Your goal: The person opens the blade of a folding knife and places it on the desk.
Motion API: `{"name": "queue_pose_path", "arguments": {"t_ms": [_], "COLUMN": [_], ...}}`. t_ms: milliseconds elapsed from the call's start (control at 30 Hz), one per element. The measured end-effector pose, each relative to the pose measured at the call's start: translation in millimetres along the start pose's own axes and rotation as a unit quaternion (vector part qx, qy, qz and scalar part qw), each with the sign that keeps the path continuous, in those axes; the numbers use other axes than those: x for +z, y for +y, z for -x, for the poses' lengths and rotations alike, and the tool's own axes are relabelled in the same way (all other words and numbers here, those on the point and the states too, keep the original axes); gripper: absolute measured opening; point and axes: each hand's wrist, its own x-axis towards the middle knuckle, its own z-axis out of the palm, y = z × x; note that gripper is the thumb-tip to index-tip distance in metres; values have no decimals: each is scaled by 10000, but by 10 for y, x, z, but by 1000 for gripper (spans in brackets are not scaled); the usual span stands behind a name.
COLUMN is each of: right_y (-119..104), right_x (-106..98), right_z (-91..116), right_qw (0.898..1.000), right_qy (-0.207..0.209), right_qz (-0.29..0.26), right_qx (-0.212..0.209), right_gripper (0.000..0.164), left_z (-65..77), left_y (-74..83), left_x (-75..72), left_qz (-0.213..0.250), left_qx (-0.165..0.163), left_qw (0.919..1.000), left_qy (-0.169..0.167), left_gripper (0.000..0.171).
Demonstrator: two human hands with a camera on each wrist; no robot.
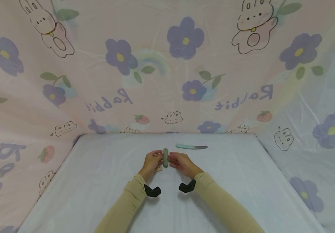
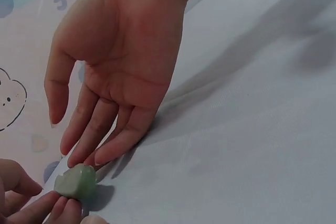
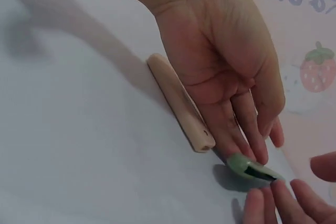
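A slim green handle [image 1: 165, 158] with a dark slot along one side, shaped like a folded knife, is between the two hands. My left hand [image 1: 152, 162] has its fingertips against one side of it, fingers fairly straight. On the other side are the extended fingertips of my right hand [image 1: 184, 163], right at the handle. The handle's rounded end [image 2: 76, 181] shows in the left wrist view with its shadow beside it. A peach-coloured handle [image 3: 180, 103] lies on the table close by the left hand, which mostly covers it in the head view.
Farther back on the white table [image 1: 228, 187] lies a knife [image 1: 186, 146] with a mint handle, its blade pointing right. Patterned cloth walls [image 1: 155, 90] with rabbits and flowers enclose the back and both sides. Black wrist mounts [image 1: 152, 191] stick out inward from both sleeves.
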Motion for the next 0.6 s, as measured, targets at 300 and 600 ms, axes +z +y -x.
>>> {"name": "queue_pose_path", "arguments": {"t_ms": [300, 600], "right_y": [11, 13], "right_x": [14, 18], "right_z": [20, 41], "right_qw": [9992, 9931], "right_qy": [129, 394], "right_qz": [-275, 498], "right_qx": [-245, -990], "right_gripper": [38, 29], "left_z": [16, 73], "left_y": [14, 41], "left_x": [4, 56], "left_qz": [382, -264], "left_qx": [226, 1010], "left_qw": [9990, 9943], "left_qy": [-41, -197], "left_gripper": [33, 30]}}
